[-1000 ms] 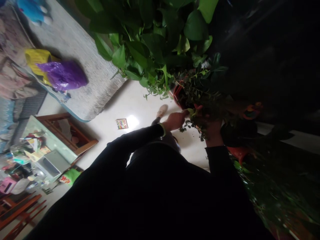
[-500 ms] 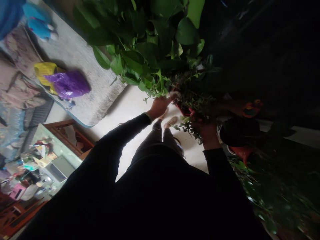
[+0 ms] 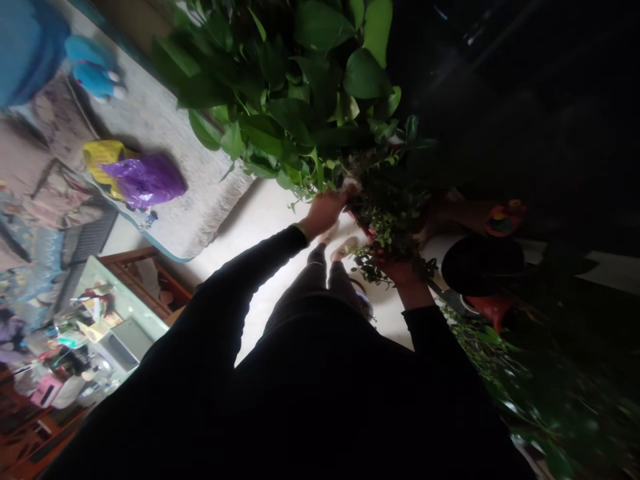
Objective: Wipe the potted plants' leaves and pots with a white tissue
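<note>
Below the big glossy leaves of a pothos-like plant (image 3: 270, 127), a small-leaved trailing plant (image 3: 387, 223) grows in a red pot (image 3: 369, 233), mostly hidden by foliage. My left hand (image 3: 324, 212) is at the pot's left side, its fingers closed on a pale, crumpled, cloth-like piece (image 3: 351, 181) near the rim. On the near side, my right hand (image 3: 400, 268) curls round the pot's edge among the hanging stems. Leaves and shadow cover most of its fingers.
To the left, a purple plastic bag (image 3: 150, 181) and a yellow bag lie on a pale padded surface (image 3: 200, 193). A cluttered glass-topped table (image 3: 135, 293) stands nearer. At right are a dark round pot (image 3: 483, 265), a red object (image 3: 490, 310) and more leafy plants (image 3: 545, 400).
My left hand has shifted slightly, its extended finger now bent in at the pale piece. My right hand has moved a little left and down. The whole view has shifted slightly.
</note>
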`<state>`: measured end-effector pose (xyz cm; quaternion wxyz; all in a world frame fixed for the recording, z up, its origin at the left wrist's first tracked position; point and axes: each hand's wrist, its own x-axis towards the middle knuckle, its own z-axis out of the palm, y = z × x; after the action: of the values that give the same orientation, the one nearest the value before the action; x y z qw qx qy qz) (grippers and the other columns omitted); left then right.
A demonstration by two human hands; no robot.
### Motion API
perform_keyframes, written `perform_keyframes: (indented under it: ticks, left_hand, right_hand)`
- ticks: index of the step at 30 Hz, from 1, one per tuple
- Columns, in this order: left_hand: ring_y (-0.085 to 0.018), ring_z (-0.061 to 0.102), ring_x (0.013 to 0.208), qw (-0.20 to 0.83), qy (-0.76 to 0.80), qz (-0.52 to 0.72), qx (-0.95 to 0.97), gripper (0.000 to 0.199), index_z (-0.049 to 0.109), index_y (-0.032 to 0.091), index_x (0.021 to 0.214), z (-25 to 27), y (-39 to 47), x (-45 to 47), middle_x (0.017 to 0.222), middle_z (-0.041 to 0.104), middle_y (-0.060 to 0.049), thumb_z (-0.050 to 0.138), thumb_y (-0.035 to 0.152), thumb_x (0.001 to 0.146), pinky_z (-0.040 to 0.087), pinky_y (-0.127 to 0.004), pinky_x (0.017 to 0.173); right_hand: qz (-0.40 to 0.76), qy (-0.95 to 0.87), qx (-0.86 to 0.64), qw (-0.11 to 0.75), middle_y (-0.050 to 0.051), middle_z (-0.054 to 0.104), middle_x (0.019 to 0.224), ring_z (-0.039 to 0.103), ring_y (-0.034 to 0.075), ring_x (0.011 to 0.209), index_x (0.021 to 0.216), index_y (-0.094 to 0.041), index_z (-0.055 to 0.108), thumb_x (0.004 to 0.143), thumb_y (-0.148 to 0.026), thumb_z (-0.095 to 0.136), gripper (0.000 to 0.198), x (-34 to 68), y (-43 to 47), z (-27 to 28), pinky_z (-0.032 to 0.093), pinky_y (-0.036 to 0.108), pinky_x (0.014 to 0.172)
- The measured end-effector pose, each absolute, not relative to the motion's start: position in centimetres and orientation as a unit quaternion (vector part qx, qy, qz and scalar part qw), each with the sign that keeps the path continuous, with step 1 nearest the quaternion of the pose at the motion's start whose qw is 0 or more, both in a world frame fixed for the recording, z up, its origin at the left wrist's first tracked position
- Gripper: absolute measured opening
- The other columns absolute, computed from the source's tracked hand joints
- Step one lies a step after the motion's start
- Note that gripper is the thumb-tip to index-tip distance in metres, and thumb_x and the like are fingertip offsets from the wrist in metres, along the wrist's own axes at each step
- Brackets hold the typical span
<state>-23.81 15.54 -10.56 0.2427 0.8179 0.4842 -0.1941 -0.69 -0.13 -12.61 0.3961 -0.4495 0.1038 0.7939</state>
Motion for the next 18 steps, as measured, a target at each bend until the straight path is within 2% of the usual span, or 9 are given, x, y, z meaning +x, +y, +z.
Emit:
perform_keyframes:
  ticks: [3, 6, 11, 15, 18]
  left_hand:
    - [-0.032, 0.071, 0.117, 0.244, 0.469, -0.205, 0.824, 0.069, 0.036, 0.012, 0.18, -10.2, 15.3, -23.8, 0.126, 0.079, -0.025, 0.037, 0.009, 0.111, 0.055, -0.041, 0.095]
    - [-0.032, 0.073, 0.113, 0.253, 0.479, -0.189, 0.819, 0.069, 0.039, 0.015, 0.179, -10.7, 16.5, -23.1, 0.124, 0.079, -0.024, 0.037, 0.009, 0.111, 0.055, -0.041, 0.093]
    - [-0.031, 0.074, 0.113, 0.262, 0.489, -0.173, 0.813, 0.068, 0.044, 0.017, 0.177, -11.1, 16.5, -23.5, 0.123, 0.08, -0.023, 0.039, 0.009, 0.11, 0.055, -0.04, 0.092]
    - [-0.027, 0.075, 0.109, 0.265, 0.487, -0.211, 0.805, 0.073, 0.039, 0.026, 0.18, -9.9, 13.4, -25.6, 0.12, 0.081, -0.017, 0.039, 0.006, 0.109, 0.055, -0.036, 0.09]
    - [-0.027, 0.076, 0.107, 0.3, 0.528, -0.186, 0.772, 0.078, 0.046, 0.028, 0.177, -9.1, 11.4, -27.6, 0.121, 0.082, -0.017, 0.042, 0.002, 0.104, 0.057, -0.037, 0.091]
  right_hand:
    - [0.775, 0.124, -0.456, 0.419, 0.003, 0.087, 0.118, 0.068, 0.017, 0.072, 0.108, -0.034, 0.081, 0.104, -0.052, 0.055, 0.031, -0.9, -0.4, -12.6, 0.051, 0.03, 0.055]
    - [0.772, 0.128, -0.459, 0.421, 0.004, 0.087, 0.123, 0.076, 0.018, 0.082, 0.111, -0.034, 0.08, 0.102, -0.05, 0.057, 0.03, -1.1, -0.5, -12.5, 0.058, 0.031, 0.061]
    - [0.781, 0.163, -0.464, 0.386, 0.01, 0.086, 0.127, 0.083, 0.023, 0.112, 0.115, -0.026, 0.08, 0.104, -0.053, 0.051, 0.041, -1.3, -0.5, -12.1, 0.068, 0.044, 0.093]
    - [0.747, 0.178, -0.483, 0.42, 0.004, 0.088, 0.116, 0.083, 0.028, 0.117, 0.111, -0.031, 0.079, 0.098, -0.053, 0.066, 0.029, -1.2, -1.7, -11.8, 0.064, 0.062, 0.114]
    - [0.704, 0.169, -0.528, 0.443, 0.001, 0.088, 0.106, 0.084, 0.027, 0.112, 0.103, -0.032, 0.078, 0.095, -0.05, 0.071, 0.021, -0.2, -3.1, -12.3, 0.065, 0.063, 0.115]
